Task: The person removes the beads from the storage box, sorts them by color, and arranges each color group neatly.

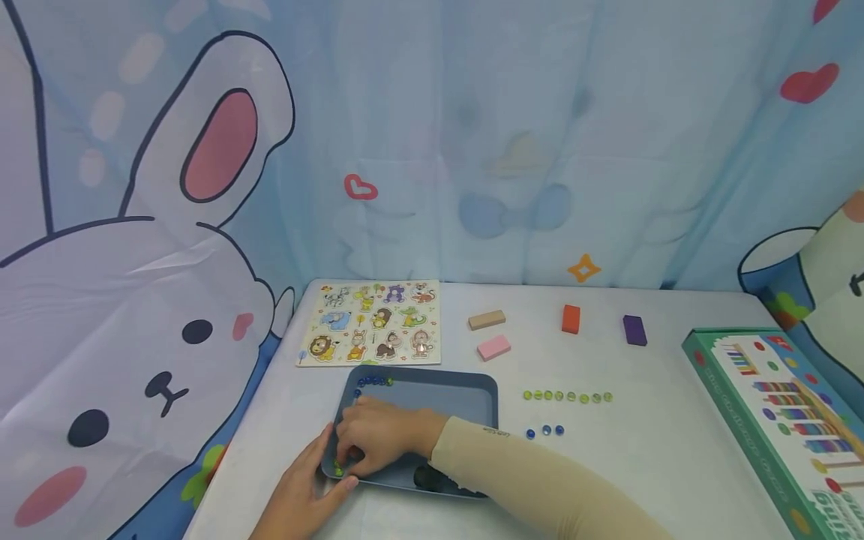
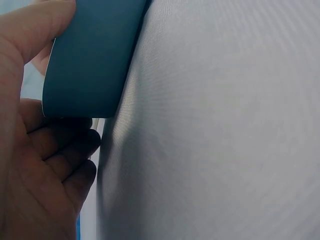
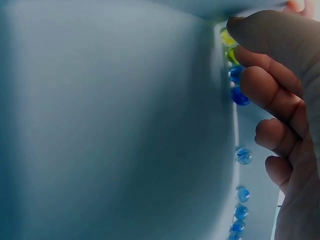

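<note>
A grey-blue tray (image 1: 432, 373) lies on the table. At its near left corner, my left hand (image 1: 300, 487) grips the wall; in the left wrist view the thumb is over the tray (image 2: 90, 65) rim and the fingers curl outside. My right hand (image 1: 381, 435) reaches into the same corner. In the right wrist view its thumb and forefinger (image 3: 250, 55) pinch at a yellow-green marble (image 3: 226, 37), another beside it. Blue marbles (image 3: 240, 96) continue along that wall. At the far left corner, several blue marbles (image 1: 368, 381) and a green one form a row.
Right of the tray lie a row of green marbles (image 1: 571, 397) and three blue marbles (image 1: 546, 430). Behind are an animal puzzle board (image 1: 371, 326) and wooden blocks: tan (image 1: 487, 320), pink (image 1: 494, 348), orange (image 1: 571, 319), purple (image 1: 634, 330). A green-sided box (image 1: 763, 420) stands far right.
</note>
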Demonstrator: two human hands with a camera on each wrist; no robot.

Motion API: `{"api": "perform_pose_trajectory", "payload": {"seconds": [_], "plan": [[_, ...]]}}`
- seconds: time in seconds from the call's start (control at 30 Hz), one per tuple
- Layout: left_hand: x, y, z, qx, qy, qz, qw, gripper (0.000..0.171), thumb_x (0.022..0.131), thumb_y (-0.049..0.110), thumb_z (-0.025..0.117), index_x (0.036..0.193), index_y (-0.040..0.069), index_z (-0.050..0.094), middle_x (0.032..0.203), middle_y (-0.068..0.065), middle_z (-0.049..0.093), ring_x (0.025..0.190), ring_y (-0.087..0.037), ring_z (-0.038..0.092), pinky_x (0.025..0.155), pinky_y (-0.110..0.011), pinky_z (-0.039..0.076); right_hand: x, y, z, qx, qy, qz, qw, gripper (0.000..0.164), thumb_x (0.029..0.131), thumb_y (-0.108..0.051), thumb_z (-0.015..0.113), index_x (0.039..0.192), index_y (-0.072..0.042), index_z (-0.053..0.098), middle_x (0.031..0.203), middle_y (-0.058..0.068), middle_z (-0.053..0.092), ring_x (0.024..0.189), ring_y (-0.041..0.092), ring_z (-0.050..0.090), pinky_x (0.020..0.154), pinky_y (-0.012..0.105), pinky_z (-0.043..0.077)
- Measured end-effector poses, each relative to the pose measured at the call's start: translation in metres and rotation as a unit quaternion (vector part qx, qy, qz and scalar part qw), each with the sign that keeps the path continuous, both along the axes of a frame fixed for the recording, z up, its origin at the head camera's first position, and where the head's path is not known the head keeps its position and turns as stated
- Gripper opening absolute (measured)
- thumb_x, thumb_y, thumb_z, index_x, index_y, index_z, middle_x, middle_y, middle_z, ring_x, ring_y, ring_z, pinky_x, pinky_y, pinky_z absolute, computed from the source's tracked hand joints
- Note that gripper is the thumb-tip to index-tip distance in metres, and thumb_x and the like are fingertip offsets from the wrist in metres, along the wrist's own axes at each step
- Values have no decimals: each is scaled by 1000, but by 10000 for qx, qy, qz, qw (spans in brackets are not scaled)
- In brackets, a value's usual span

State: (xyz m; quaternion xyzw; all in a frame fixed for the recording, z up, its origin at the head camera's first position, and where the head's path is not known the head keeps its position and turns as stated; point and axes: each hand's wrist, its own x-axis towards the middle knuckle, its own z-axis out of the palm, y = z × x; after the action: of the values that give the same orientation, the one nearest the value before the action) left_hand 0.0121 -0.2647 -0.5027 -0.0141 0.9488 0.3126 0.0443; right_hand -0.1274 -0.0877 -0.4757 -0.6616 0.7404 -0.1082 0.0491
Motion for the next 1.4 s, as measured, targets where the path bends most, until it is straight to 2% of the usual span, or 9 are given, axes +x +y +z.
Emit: {"api": "perform_pose_trajectory", "payload": {"seconds": [0.2, 0.47, 1.0, 1.3, 1.4], "plan": [[0, -1, -3, 41, 78, -8, 10000, 101, 92, 69, 67, 166, 11, 30, 166, -13, 42, 150, -34, 47, 116, -57, 46, 0, 0, -7, -49, -64, -75, 9999, 17, 89, -47, 81, 101, -36, 83, 81, -23, 62, 76, -4, 45, 70, 12, 28], [1, -1, -7, -81, 318, -49, 9994, 97, 94, 65, 68, 165, 11, 31, 165, -12, 44, 148, -33, 49, 114, -56, 49, -5, -1, -19, -221, -423, -94, 9988, 14, 87, -44, 82, 98, -36, 82, 82, -25, 62, 76, -8, 45, 70, 10, 30], [1, 1, -5, -121, 560, -37, 9983, 96, 93, 62, 71, 164, 10, 34, 162, -12, 48, 147, -29, 51, 112, -55, 51, -6, 3, -16, -290, -853, 0, 9959, 5, 87, -34, 83, 91, -34, 81, 82, -24, 62, 78, -8, 45, 72, 10, 31], [3, 2, -3, -138, 450, 17, 9989, 97, 93, 63, 71, 165, 10, 33, 161, -16, 48, 145, -35, 52, 112, -57, 50, -5, 7, -13, -109, -786, 41, 9968, 6, 85, -34, 83, 91, -35, 81, 80, -25, 60, 79, -8, 46, 73, 10, 31], [2, 2, -2, -135, 428, 15, 9990, 97, 93, 63, 71, 165, 10, 33, 161, -16, 49, 145, -36, 52, 112, -58, 50, -9, 10, -11, -241, -944, 29, 9952, 6, 85, -34, 83, 91, -34, 81, 81, -25, 61, 79, -8, 46, 74, 9, 33]]}}
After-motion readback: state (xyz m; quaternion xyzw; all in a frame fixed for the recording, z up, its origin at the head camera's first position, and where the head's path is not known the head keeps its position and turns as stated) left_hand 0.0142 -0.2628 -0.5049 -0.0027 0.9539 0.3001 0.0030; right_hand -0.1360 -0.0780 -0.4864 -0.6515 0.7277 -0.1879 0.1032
